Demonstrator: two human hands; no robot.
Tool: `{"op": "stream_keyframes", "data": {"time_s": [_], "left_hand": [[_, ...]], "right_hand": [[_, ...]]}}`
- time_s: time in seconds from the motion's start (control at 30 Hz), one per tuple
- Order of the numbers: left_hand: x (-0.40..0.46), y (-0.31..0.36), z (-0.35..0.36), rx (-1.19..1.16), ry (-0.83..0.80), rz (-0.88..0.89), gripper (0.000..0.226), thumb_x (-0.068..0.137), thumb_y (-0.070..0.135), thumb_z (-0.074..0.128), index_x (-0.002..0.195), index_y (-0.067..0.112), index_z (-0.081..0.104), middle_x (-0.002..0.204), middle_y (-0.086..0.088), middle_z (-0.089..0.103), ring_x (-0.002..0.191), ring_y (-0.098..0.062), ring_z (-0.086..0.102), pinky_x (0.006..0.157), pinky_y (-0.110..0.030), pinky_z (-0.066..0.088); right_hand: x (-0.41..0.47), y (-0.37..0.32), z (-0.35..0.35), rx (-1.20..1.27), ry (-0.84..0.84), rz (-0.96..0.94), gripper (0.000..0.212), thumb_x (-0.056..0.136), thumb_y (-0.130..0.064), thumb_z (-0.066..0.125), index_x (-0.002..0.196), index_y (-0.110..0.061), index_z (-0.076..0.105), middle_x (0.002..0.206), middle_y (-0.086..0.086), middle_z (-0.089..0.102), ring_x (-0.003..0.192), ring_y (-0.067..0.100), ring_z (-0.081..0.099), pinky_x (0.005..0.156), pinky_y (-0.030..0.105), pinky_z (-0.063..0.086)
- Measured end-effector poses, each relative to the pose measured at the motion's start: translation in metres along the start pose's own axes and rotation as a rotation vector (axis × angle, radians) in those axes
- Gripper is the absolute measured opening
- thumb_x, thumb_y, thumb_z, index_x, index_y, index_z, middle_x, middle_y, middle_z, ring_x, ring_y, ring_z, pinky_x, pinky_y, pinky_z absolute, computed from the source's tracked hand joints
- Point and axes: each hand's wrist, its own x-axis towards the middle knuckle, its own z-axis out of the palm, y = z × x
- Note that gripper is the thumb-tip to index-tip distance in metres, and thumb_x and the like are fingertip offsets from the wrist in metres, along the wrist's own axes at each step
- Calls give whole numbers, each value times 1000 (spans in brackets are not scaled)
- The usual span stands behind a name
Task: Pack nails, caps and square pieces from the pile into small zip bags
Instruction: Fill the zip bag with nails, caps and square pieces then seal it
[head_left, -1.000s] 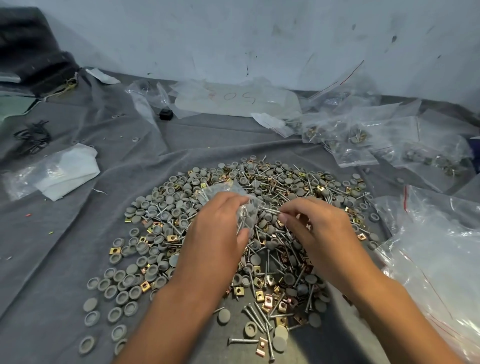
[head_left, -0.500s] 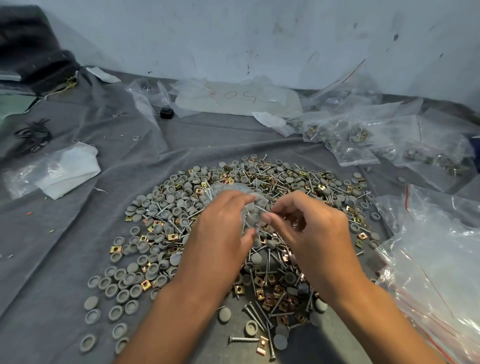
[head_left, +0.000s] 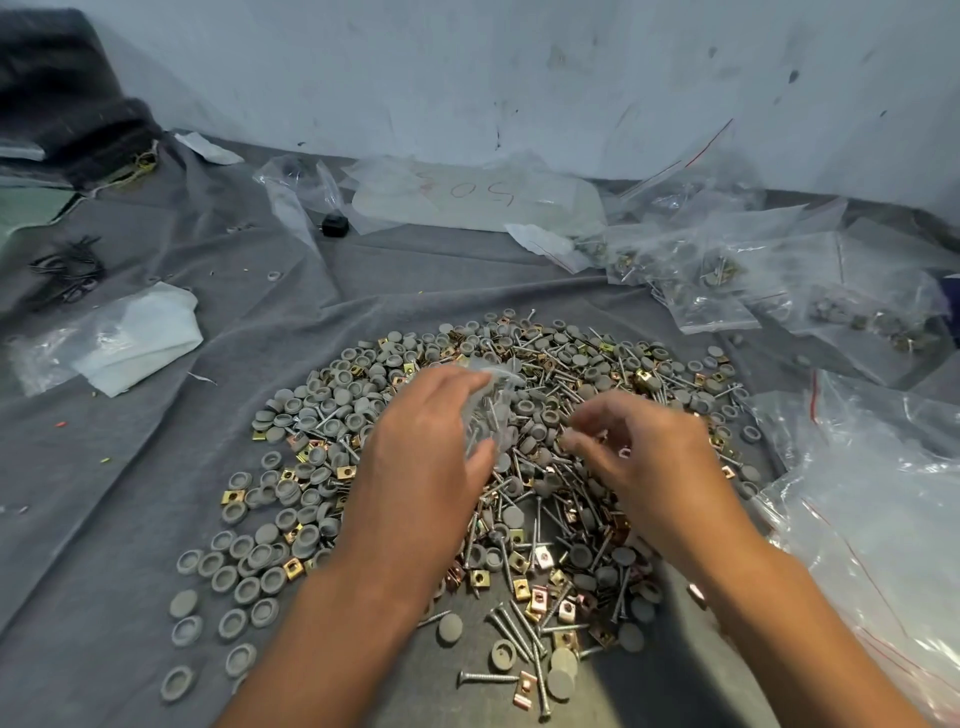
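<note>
At frame centre the left hand pinched a small zip bag over the pile, the right hand's grip loosely curled, contents indiscernible; nails might snag the bag's mouth and spill.

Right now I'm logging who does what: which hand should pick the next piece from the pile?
The right hand. It hovers over the pile and seems to hold nothing, though its fingertips are blurred. The left hand grips the bag.

1. Pile spread mid-cloth, under both hands.
2. Filled zip bags behind-right of pile, near wall.
3. Folded sheet in plastic far left.
</note>
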Motion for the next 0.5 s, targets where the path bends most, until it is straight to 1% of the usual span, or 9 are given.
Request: {"op": "stream_keyframes", "data": {"time_s": [0.07, 0.13, 0.2, 0.3, 0.4, 0.43, 0.5], "left_hand": [[0, 0, 0, 20, 9, -8, 58, 77, 27, 73, 132, 20, 58, 124, 8, 62, 90, 2, 49, 93, -17, 43], [-1, 1, 1, 31, -3, 4, 56, 77, 28, 72, 132, 21, 59, 124, 8, 62, 94, 4, 49, 96, -13, 36], [-2, 1, 3, 35, -19, 10, 56, 79, 27, 75, 132, 22, 59, 126, 10, 61, 99, 6, 48, 96, -8, 31], [-2, 1, 3, 39, -25, 13, 57, 79, 24, 78, 133, 22, 59, 126, 10, 61, 98, 6, 48, 96, -10, 34], [-2, 1, 2, 41, -27, 13, 58, 78, 22, 80, 133, 21, 59, 126, 9, 62, 96, 4, 50, 97, -13, 36], [-2, 1, 2, 43, -31, 10, 58, 78, 22, 80, 133, 21, 59, 126, 9, 61, 97, 4, 50, 97, -12, 35], [-2, 1, 2, 43, -36, 7, 58, 79, 23, 79, 134, 21, 58, 126, 10, 60, 97, 5, 48, 95, -10, 34]], "right_hand": [[0, 9, 5, -241, -115, 37, 19, 86, -47, 69, 103, -40, 65, 94, -24, 60, 86, -2, 58, 74, 22, 53], [-1, 11, 12, -371, -128, -5, 23, 87, -52, 67, 107, -41, 64, 100, -23, 56, 96, 4, 54, 76, 26, 53], [-1, 11, 16, -434, -114, -40, 24, 89, -53, 63, 110, -42, 65, 105, -21, 58, 104, 8, 50, 79, 30, 54], [0, 14, 16, -495, -89, -80, 19, 94, -49, 60, 106, -37, 66, 105, -16, 59, 105, 11, 50, 75, 30, 52], [-1, 16, 16, -517, -105, -78, 21, 99, -46, 52, 110, -33, 64, 109, -15, 58, 108, 11, 50, 80, 30, 53], [-1, 16, 16, -531, -115, -77, 23, 100, -46, 49, 111, -31, 63, 110, -14, 56, 107, 10, 48, 80, 30, 51], [0, 16, 18, -533, -136, -59, 25, 102, -46, 42, 111, -30, 58, 107, -14, 50, 103, 8, 42, 76, 26, 42]]}}
